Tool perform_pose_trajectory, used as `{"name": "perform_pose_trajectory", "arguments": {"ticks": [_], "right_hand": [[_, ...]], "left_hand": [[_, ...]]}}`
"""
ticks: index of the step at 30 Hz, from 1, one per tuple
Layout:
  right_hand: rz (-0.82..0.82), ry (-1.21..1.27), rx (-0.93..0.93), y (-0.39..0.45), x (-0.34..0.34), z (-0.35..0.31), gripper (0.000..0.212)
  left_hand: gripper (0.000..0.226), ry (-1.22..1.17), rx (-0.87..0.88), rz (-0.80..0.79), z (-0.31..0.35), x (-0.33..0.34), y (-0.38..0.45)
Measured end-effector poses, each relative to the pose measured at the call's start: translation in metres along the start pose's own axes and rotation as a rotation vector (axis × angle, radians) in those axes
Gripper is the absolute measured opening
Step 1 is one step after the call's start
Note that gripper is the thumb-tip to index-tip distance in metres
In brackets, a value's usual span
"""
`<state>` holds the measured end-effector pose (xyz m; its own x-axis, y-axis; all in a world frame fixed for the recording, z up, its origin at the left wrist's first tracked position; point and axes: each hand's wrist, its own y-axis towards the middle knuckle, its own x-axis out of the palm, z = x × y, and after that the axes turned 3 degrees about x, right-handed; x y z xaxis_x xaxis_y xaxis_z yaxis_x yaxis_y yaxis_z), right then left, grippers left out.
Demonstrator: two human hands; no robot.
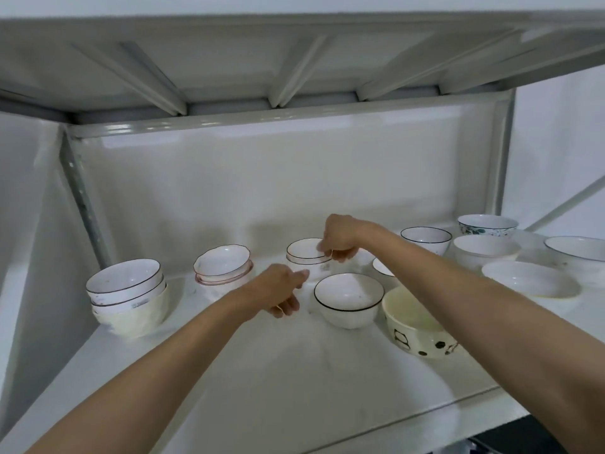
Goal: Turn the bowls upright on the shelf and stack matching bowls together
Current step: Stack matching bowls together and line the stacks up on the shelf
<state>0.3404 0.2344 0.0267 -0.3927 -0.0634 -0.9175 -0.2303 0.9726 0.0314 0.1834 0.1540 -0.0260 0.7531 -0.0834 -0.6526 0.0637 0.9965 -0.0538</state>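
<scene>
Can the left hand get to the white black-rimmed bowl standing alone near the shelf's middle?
Probably yes. The left hand hangs just left of the white black-rimmed bowl with bare shelf between them. The right hand is farther back, at the stacked bowls.

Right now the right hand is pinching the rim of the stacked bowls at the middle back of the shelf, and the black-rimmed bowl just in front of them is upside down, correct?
Not quite. The right hand does pinch the rim of the stacked bowls, but the black-rimmed bowl in front stands upright, its opening facing up, as the head view shows.
</scene>
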Motion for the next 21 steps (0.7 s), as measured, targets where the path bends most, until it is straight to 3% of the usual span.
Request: {"name": "perform_pose_trajectory", "arguments": {"ticks": [4,9,16,19,21], "right_hand": [[-0.069,-0.238,0.057,-0.016,-0.005,0.026,0.017],[-0.187,-0.414,0.039,-0.026,0.005,0.040,0.023],[-0.192,-0.450,-0.078,-0.018,0.008,0.052,0.030],[-0.133,-0.352,-0.124,-0.009,0.004,0.055,0.031],[-0.043,-0.223,-0.141,-0.003,0.001,0.056,0.031]], "left_hand": [[0.062,-0.041,-0.116,-0.184,0.009,0.022,0.001],[0.050,-0.136,-0.155,-0.279,0.014,0.037,0.002],[0.030,-0.217,-0.120,-0.151,0.014,0.041,0.005],[0.016,-0.254,-0.119,-0.035,0.020,0.032,0.006],[0.017,-0.310,-0.126,0.063,0.024,0.023,0.012]]}}
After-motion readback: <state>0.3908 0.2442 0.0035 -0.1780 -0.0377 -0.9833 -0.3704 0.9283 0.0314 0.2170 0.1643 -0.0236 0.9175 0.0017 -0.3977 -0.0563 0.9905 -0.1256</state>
